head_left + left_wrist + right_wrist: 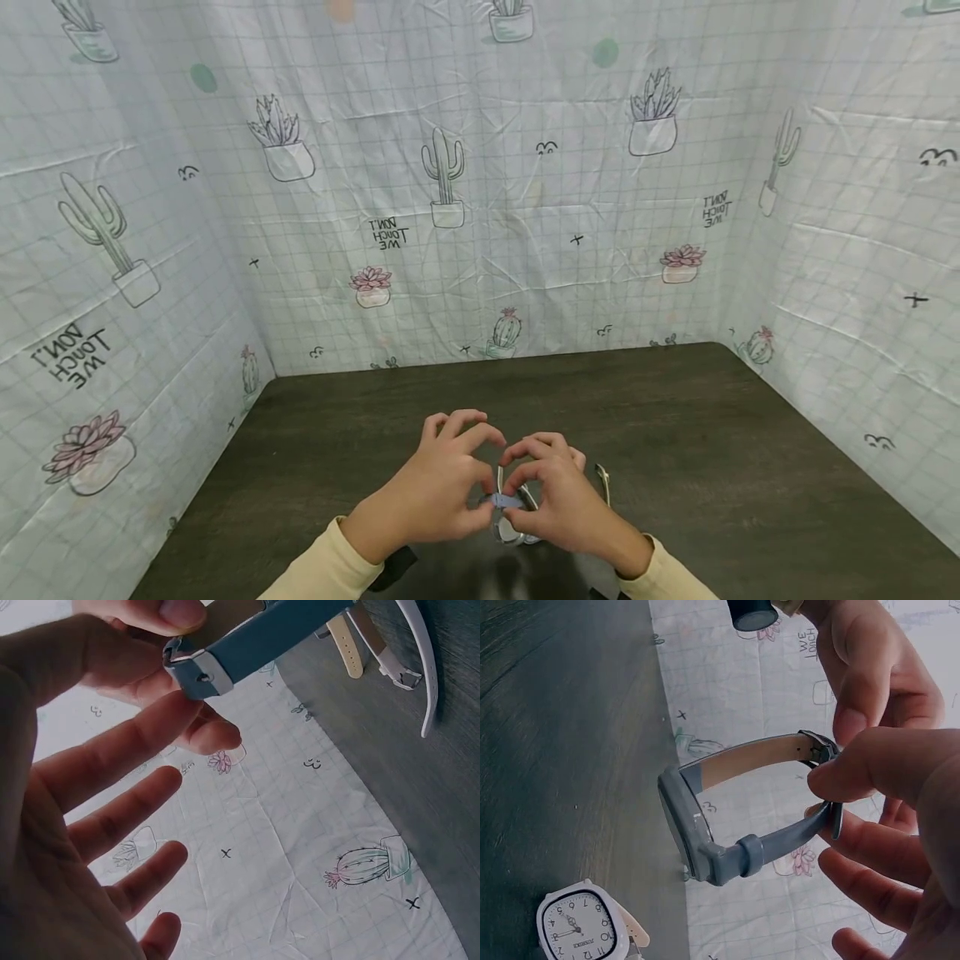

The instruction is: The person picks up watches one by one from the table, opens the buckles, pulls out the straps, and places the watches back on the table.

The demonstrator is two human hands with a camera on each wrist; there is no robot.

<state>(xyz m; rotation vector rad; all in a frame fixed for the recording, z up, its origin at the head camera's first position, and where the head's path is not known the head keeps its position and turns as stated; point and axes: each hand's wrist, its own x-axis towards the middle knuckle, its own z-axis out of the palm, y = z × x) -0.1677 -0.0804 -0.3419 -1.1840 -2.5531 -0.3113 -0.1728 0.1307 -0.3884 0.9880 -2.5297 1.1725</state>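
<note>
A blue-grey wristwatch [682, 825] is held up off the table, its strap looped round to the buckle. My left hand [450, 483] pinches the strap's buckle end between thumb and index finger, the other fingers spread apart. From the other side my right hand [558, 492] pinches the strap near the buckle with thumb and index finger. In the left wrist view the blue strap [277, 641] shows a light keeper or tip beside the buckle; the watch face is turned away. Beneath the hands lies a white square-faced watch [581, 930], partly hidden in the head view.
A beige strap [345, 649] and a white strap [420, 667] with a buckle lie on the dark table [337, 433]. Right of the right hand is another slim strap [604, 483]. A patterned cloth [480, 208] encloses the back and sides.
</note>
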